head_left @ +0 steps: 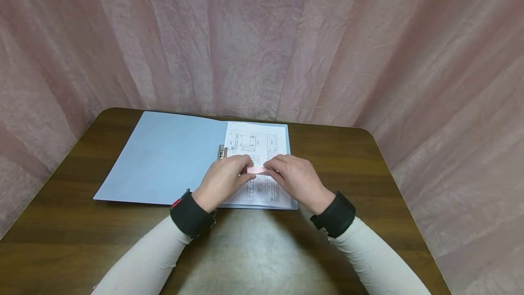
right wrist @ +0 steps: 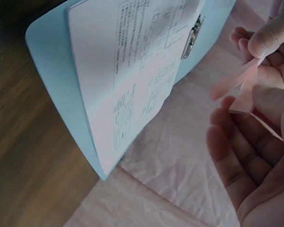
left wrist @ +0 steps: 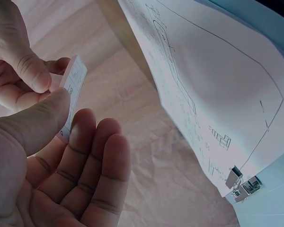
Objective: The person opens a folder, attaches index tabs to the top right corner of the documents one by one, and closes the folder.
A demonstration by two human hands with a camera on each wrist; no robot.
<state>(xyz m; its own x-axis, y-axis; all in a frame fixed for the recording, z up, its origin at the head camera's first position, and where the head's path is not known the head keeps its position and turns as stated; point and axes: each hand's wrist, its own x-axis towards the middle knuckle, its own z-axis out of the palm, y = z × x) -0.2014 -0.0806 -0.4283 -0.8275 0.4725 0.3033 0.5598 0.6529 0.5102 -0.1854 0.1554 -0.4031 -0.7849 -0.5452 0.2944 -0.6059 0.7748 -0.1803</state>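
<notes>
Both hands hold a small pink paper strip (head_left: 256, 169) over the printed sheets. My left hand (head_left: 226, 177) pinches its left end between thumb and index finger; the other fingers are loosely bent in the left wrist view. At the opposite end, my right hand (head_left: 299, 180) pinches the strip with thumb and fingertips. One face of the strip (left wrist: 76, 80) carries printed boxes and characters. In the right wrist view the pink strip (right wrist: 246, 92) parts into two tails near the right thumb. Technical drawings cover the top sheet (head_left: 262, 138) below.
A light blue folder (head_left: 163, 158) lies spread on the brown wooden table (head_left: 335, 149), sheets on its right half. Its metal clip (head_left: 221, 151) sits by the spine at the sheets' left edge. A pink curtain (head_left: 254, 44) hangs behind the table and along its sides.
</notes>
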